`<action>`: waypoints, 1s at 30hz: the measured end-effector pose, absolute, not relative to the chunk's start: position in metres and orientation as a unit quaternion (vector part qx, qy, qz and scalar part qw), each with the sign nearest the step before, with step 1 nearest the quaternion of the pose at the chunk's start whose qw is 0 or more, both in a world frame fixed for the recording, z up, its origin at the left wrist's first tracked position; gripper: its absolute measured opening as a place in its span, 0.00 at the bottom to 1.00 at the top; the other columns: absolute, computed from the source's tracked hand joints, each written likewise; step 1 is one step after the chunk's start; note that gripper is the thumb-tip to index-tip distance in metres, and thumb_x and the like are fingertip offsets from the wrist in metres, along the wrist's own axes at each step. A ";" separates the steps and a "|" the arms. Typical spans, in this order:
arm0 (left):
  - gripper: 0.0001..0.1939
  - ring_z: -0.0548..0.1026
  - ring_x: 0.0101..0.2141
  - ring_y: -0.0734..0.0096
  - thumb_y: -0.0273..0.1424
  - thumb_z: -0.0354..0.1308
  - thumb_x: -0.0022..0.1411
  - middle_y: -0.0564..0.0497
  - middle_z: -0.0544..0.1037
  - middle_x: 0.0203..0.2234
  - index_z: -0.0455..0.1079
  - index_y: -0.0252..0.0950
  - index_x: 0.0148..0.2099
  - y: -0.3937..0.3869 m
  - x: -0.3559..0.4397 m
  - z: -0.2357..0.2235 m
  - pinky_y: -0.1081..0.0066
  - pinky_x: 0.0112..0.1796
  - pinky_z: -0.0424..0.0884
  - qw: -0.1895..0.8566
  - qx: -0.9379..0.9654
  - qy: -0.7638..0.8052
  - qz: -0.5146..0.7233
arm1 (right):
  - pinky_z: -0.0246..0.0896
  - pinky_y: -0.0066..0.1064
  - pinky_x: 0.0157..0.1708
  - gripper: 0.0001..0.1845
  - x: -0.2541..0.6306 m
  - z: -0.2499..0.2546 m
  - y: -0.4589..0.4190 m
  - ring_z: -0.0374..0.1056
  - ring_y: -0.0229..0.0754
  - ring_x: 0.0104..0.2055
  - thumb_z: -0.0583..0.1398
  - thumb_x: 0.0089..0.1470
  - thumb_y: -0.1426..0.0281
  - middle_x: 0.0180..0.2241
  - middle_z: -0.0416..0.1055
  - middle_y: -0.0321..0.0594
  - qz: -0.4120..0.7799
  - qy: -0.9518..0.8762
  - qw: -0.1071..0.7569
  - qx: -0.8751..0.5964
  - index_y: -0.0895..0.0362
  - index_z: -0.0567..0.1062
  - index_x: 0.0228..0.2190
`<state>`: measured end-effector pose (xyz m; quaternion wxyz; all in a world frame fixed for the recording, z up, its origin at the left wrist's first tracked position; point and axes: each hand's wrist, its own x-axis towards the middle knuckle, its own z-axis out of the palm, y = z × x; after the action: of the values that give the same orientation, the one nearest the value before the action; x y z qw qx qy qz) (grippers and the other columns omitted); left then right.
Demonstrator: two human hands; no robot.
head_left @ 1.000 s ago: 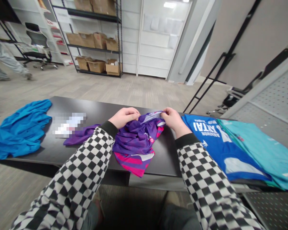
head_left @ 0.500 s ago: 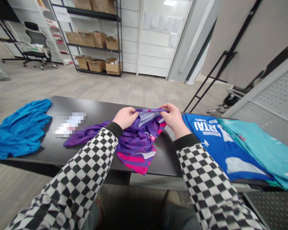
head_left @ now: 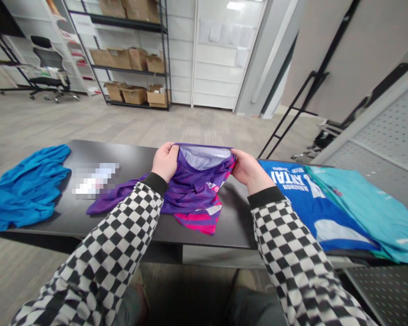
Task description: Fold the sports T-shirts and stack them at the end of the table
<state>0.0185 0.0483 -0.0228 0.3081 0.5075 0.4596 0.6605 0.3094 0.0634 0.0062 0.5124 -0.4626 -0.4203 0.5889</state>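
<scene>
A purple and pink sports shirt (head_left: pixel 197 190) is gripped at its neck opening, which is stretched wide and lifted above the dark table (head_left: pixel 136 151). My left hand (head_left: pixel 166 162) is closed on the left side of the collar, thumb on top. On the collar's right side, my right hand (head_left: pixel 248 168) pinches the fabric; its fingertips are partly behind the cloth. The grey inside of the shirt shows between my hands. The lower front, with a pink striped edge, lies on the table, and a purple part trails left under my left forearm.
A crumpled blue garment (head_left: pixel 23 190) lies at the table's left end, beside a blurred-out item (head_left: pixel 95 180). To the right are a flat blue printed shirt (head_left: pixel 302 199) and a turquoise shirt (head_left: pixel 370 203). Behind stands a shelf rack (head_left: pixel 129 70) with cardboard boxes.
My hands have moved apart, my left hand going left, and the collar between them is pulled wider and straighter. More of the shirt's inside shows.
</scene>
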 end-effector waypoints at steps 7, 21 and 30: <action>0.24 0.74 0.25 0.71 0.54 0.73 0.66 0.55 0.76 0.23 0.73 0.40 0.34 0.045 0.021 -0.016 0.72 0.30 0.73 0.403 0.411 0.393 0.717 | 0.81 0.44 0.46 0.19 0.313 0.012 0.060 0.82 0.56 0.44 0.66 0.62 0.46 0.31 0.82 0.43 0.547 -0.479 0.513 -0.456 0.49 0.75 0.34; 0.31 0.77 0.26 0.73 0.62 0.76 0.59 0.56 0.78 0.24 0.75 0.38 0.35 0.047 0.011 -0.014 0.74 0.31 0.76 0.406 0.410 0.337 0.744 | 0.78 0.41 0.42 0.21 0.314 0.007 0.060 0.79 0.50 0.39 0.75 0.55 0.48 0.32 0.83 0.37 0.580 -0.455 0.589 -0.332 0.49 0.78 0.34; 0.29 0.79 0.27 0.69 0.57 0.82 0.51 0.52 0.82 0.26 0.79 0.37 0.33 0.034 0.007 -0.011 0.70 0.32 0.79 0.500 0.485 0.373 0.613 | 0.64 0.29 0.26 0.18 0.319 -0.010 0.082 0.68 0.39 0.28 0.75 0.57 0.55 0.26 0.71 0.27 0.482 -0.397 0.691 -0.364 0.48 0.75 0.35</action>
<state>0.0068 0.0344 -0.0108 0.4996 0.4851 0.3732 0.6129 0.3188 0.0819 -0.0102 0.6905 -0.3639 -0.3974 0.4825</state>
